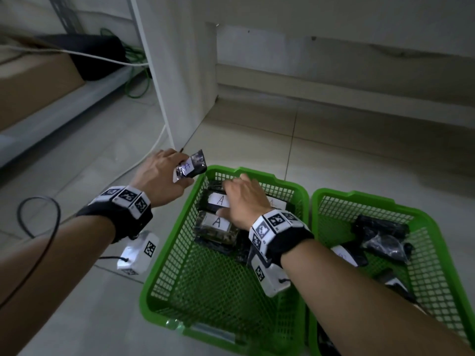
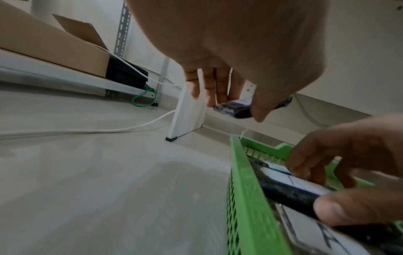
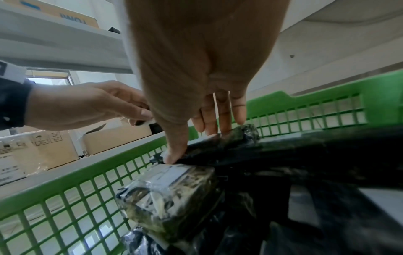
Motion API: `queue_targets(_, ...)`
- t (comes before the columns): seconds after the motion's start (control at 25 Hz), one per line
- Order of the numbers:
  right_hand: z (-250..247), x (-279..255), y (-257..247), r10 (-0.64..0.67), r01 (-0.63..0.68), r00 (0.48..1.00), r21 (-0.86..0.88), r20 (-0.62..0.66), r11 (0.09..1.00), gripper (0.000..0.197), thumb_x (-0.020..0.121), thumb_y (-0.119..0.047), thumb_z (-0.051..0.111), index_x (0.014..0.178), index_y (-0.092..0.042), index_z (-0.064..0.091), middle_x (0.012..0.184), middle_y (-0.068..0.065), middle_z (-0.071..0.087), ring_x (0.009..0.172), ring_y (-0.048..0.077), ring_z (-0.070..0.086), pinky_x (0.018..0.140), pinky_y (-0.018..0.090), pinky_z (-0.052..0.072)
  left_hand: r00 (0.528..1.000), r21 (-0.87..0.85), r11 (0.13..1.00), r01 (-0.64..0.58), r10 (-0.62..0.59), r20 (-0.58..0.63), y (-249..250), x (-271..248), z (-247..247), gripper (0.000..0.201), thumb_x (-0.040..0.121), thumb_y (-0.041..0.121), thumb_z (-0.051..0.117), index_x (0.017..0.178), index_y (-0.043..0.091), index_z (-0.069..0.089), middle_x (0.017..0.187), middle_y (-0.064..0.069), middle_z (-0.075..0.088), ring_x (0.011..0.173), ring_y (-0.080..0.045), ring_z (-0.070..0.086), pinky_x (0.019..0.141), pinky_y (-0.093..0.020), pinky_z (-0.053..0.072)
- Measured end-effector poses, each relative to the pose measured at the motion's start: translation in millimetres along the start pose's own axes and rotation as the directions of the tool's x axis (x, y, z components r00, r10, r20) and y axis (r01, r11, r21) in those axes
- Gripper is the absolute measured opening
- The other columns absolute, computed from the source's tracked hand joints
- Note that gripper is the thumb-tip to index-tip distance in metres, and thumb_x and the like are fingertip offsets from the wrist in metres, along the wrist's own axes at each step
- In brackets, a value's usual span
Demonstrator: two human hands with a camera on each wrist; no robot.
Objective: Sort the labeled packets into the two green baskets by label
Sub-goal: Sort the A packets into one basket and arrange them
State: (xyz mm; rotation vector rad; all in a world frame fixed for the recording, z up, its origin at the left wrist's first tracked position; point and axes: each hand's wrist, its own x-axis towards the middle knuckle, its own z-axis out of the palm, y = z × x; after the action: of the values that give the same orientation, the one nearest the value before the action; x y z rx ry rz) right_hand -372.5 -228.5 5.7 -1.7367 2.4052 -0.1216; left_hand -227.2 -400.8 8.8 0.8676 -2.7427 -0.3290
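Note:
Two green mesh baskets stand side by side on the floor. My left hand (image 1: 180,170) pinches a small dark packet labelled A (image 1: 191,167) just above the back left corner of the left basket (image 1: 169,253). The left wrist view shows that packet (image 2: 235,110) between thumb and fingers. My right hand (image 1: 228,199) reaches into the left basket and grips a black A packet (image 1: 216,200), thumb on its near edge and fingers on its far edge (image 3: 218,146). Another A packet (image 1: 217,223) lies just in front of it. The right basket (image 1: 437,227) holds several dark packets (image 1: 383,235).
A white furniture leg (image 1: 164,73) stands just behind the left basket, with a white cable (image 1: 144,160) running along the floor beside it. A low shelf with a cardboard box (image 1: 30,80) is at the far left. A black wire (image 1: 38,227) loops near my left forearm.

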Motion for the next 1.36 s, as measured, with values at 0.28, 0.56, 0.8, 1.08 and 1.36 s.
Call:
queue_targets(0.28, -27, -24, 43, 0.163, -0.162, 0.987, 0.203, 0.015, 0.966, 0.038, 0.070, -0.033, 0.088, 0.090, -0.013, 0.062, 0.084, -0.004, 0.059, 0.075, 0.016, 0.059, 0.053, 0.021, 0.037, 0.966, -0.204, 0.955, -0.214, 0.237, 0.099, 52, -13, 1, 0.028, 0.082, 0.043, 0.034, 0.093, 0.019, 0.043, 0.084, 0.002, 0.052, 0.073, -0.018, 0.047, 0.068, -0.038, 0.043)
queue_targets(0.56, -17, -41, 67, 0.204, -0.221, 0.966, 0.100, 0.161, 0.970, 0.038, 0.069, -0.028, 0.092, 0.094, -0.015, 0.066, 0.092, 0.000, 0.063, 0.084, 0.021, 0.062, 0.063, 0.028, 0.044, 0.873, 0.008, 0.924, -0.383, 0.360, 0.328, 79, -5, 30, 0.046, 0.083, 0.052, 0.070, 0.099, 0.021, 0.040, 0.094, 0.006, 0.053, 0.079, -0.014, 0.052, 0.066, -0.030, 0.044)
queue_targets(0.8, -12, -44, 82, 0.206, -0.225, 0.956, 0.071, 0.210, 0.972, 0.044, 0.068, -0.020, 0.092, 0.101, -0.013, 0.065, 0.103, 0.002, 0.061, 0.091, 0.021, 0.061, 0.064, 0.025, 0.045, 0.906, 0.089, 0.931, -0.354, 0.317, 0.280, 80, -4, 36, 0.039, 0.083, 0.036, 0.073, 0.103, 0.018, 0.045, 0.106, 0.001, 0.059, 0.093, -0.019, 0.054, 0.073, -0.027, 0.036)
queue_targets(1.08, -9, -46, 89, 0.219, -0.241, 0.960, 0.116, 0.176, 0.964, 0.063, 0.061, -0.027, 0.097, 0.111, -0.010, 0.064, 0.109, 0.001, 0.060, 0.101, 0.022, 0.059, 0.076, 0.028, 0.046, 0.889, 0.076, 0.923, -0.378, 0.339, 0.310, 78, -2, 34, 0.039, 0.084, 0.052, 0.064, 0.096, 0.024, 0.039, 0.096, 0.004, 0.055, 0.086, -0.017, 0.053, 0.071, -0.030, 0.040)
queue_targets(1.36, -31, -62, 53, 0.105, -0.025, 0.989, 0.563, -0.109, 0.826, 0.053, 0.059, -0.039, 0.094, 0.105, -0.024, 0.073, 0.090, -0.013, 0.071, 0.080, 0.004, 0.067, 0.074, 0.026, 0.056, 0.894, 0.201, 0.876, -0.439, 0.402, 0.199, 83, -12, 18, 0.046, 0.074, 0.032, 0.068, 0.104, 0.019, 0.036, 0.094, 0.004, 0.056, 0.086, -0.018, 0.053, 0.080, -0.025, 0.037)
